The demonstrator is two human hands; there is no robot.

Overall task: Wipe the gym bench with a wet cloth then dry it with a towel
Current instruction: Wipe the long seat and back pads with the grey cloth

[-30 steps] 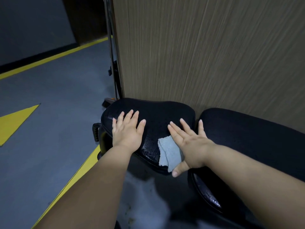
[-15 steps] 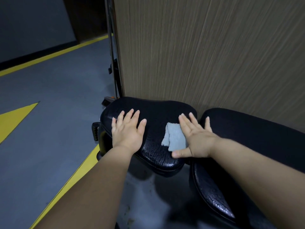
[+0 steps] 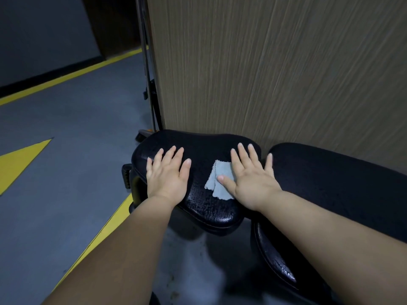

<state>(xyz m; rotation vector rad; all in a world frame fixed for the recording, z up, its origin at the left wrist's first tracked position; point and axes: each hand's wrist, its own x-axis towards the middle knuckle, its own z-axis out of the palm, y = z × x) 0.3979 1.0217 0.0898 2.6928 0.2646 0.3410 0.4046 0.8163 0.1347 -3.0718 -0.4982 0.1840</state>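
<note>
My left hand (image 3: 167, 176) lies flat on the left half of the black seat pad (image 3: 204, 148) of the gym bench, in the middle of the frame. Its fingers (image 3: 171, 155) are straight and spread, and they hold nothing. My right hand (image 3: 253, 180) is flat too, pressing down on the right half of the same pad. Its fingers (image 3: 242, 153) are stretched out toward the far edge, and the little finger reaches out over the gap beside the pad.

The cloth (image 3: 217, 183) is a small pale grey-blue piece, folded. It lies on the seat pad under my right palm, with its loose edges showing to the left of that hand. My right thumb rests across it. Neither hand curls round it; it is only pinned flat.

The near edge of the seat pad looks glossy. The long back pad (image 3: 334, 183) runs off toward the right of the frame, just beside the seat pad. A wood-grain panel (image 3: 275, 73) fills the upper right, directly behind the bench. A thin metal pole (image 3: 147, 62) stands at the panel's left edge. The grey floor (image 3: 72, 128) on the left carries yellow lines (image 3: 19, 164).
</note>
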